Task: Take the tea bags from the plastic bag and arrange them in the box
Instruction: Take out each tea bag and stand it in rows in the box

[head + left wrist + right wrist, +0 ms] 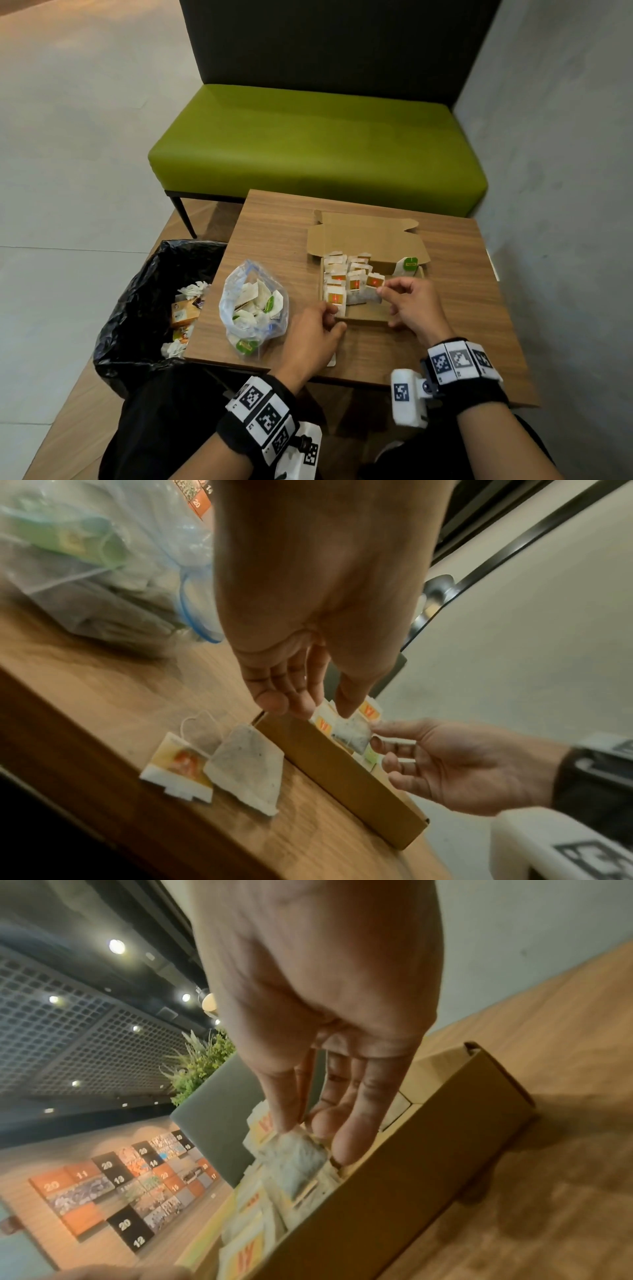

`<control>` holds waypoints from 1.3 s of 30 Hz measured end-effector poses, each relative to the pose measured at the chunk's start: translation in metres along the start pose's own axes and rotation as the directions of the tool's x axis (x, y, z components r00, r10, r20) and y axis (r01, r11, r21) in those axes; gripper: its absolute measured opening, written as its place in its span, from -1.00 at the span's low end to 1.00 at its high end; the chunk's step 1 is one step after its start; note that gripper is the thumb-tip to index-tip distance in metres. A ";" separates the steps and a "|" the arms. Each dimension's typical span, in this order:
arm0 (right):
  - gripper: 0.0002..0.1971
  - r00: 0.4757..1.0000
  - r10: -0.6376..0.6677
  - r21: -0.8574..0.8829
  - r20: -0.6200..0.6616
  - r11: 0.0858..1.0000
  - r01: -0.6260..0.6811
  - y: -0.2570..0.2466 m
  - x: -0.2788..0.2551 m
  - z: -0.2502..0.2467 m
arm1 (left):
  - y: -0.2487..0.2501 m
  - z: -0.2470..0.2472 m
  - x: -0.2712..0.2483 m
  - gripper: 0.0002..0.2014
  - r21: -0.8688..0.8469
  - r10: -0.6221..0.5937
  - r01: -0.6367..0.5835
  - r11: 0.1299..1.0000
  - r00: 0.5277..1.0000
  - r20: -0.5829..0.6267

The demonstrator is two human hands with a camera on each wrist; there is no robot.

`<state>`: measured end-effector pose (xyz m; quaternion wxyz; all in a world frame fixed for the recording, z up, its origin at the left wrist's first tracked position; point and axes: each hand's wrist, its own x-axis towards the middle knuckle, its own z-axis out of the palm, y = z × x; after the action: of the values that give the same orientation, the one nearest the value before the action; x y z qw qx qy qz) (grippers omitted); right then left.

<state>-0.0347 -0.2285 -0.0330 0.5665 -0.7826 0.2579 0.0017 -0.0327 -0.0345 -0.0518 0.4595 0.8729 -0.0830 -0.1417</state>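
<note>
I'm looking at an office lounge or café corner: green padded bench [318, 144] beyond my hands, numbered photo wall [120, 1185], grid ceiling [68, 1020].

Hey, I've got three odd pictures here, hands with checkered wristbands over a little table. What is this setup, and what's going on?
No machine here: a person wears one camera on the head and one on each wrist. The big picture looks down from the head; the other two look along each hand. On the wooden table sit an open cardboard box partly filled with tea bags, and a plastic bag holding more. The right hand pinches a tea bag inside the box. The left hand reaches to the box's near corner; a loose tea bag lies beside it.
</note>
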 end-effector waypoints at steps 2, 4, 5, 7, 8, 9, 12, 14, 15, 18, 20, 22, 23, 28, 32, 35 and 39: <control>-0.97 0.997 0.030 -0.076 0.065 0.997 -0.025 0.007 0.011 0.004 | -0.002 0.001 -0.001 -0.69 0.041 0.002 -0.003 0.999 1.000 0.024; -0.93 0.992 0.063 -0.179 0.111 0.983 -0.043 0.013 0.020 0.010 | -0.001 0.001 -0.002 -0.69 0.080 0.015 -0.017 0.997 0.999 0.031; -0.93 0.991 0.070 -0.227 0.112 0.973 -0.043 0.014 0.022 0.013 | -0.001 0.000 -0.002 -0.68 0.095 0.019 -0.023 0.995 0.999 0.037; -0.96 0.996 0.062 -0.312 0.064 0.949 -0.039 0.014 0.025 0.019 | 0.000 0.000 -0.002 -0.68 0.118 0.020 -0.026 0.993 0.998 0.053; -0.98 0.998 0.055 -0.356 0.034 0.933 -0.040 0.012 0.025 0.020 | 0.000 -0.001 -0.002 -0.68 0.129 0.020 -0.028 0.991 0.998 0.062; -0.94 0.999 0.045 -0.407 0.005 0.913 -0.039 0.011 0.026 0.023 | 0.001 -0.002 -0.002 -0.68 0.140 0.023 -0.033 0.990 0.997 0.069; -0.83 0.998 0.027 -0.500 -0.059 0.864 -0.053 0.010 0.031 0.030 | 0.000 -0.003 -0.002 -0.67 0.160 0.039 -0.050 0.986 0.996 0.075; -0.80 0.996 0.026 -0.506 -0.085 0.860 -0.065 0.011 0.033 0.035 | 0.000 -0.003 -0.002 -0.67 0.166 0.042 -0.055 0.985 0.996 0.077; -0.80 0.996 0.024 -0.510 -0.087 0.857 -0.065 0.010 0.033 0.038 | 0.000 -0.003 -0.002 -0.67 0.167 0.045 -0.058 0.984 0.996 0.077; -0.80 0.995 0.002 -0.536 -0.097 0.843 -0.054 0.006 0.030 0.041 | 0.000 -0.004 -0.002 -0.68 0.163 0.058 -0.071 0.984 0.995 0.082; -0.80 0.996 0.006 -0.534 -0.094 0.844 -0.056 0.004 0.027 0.040 | -0.001 -0.005 -0.004 -0.68 0.147 0.073 -0.083 0.986 0.995 0.070; -0.86 0.996 -0.002 -0.498 -0.090 0.866 -0.043 0.001 0.022 0.036 | -0.003 -0.010 -0.008 -0.68 0.130 0.083 -0.087 0.988 0.996 0.037; -0.95 0.996 -0.018 -0.476 -0.092 0.879 -0.028 -0.002 0.019 0.033 | -0.005 -0.013 -0.011 -0.69 0.134 0.080 -0.082 0.988 0.997 0.020; -0.90 0.979 -0.197 -0.423 -0.042 0.892 0.161 -0.018 -0.020 0.025 | -0.017 -0.034 -0.026 -0.78 0.183 0.078 -0.070 0.981 0.996 -0.036; -0.84 0.931 -0.126 -0.505 0.343 0.811 0.296 -0.020 -0.056 0.044 | -0.020 -0.041 -0.034 -0.81 0.215 0.103 -0.096 0.972 0.994 -0.021; -0.66 0.878 -0.055 -0.621 0.475 0.686 0.379 -0.010 -0.066 0.056 | -0.023 -0.042 -0.038 -0.79 0.277 0.081 -0.093 0.956 0.995 0.052; -0.51 0.825 -0.065 -0.711 0.562 0.472 0.522 0.006 -0.072 0.067 | -0.026 -0.040 -0.044 -0.77 0.269 0.060 -0.089 0.959 0.992 0.114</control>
<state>-0.0798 -0.1415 -0.0409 0.1511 -0.9639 -0.0615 0.2102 -0.0614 0.0232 -0.0445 0.3347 0.9155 -0.1584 -0.1572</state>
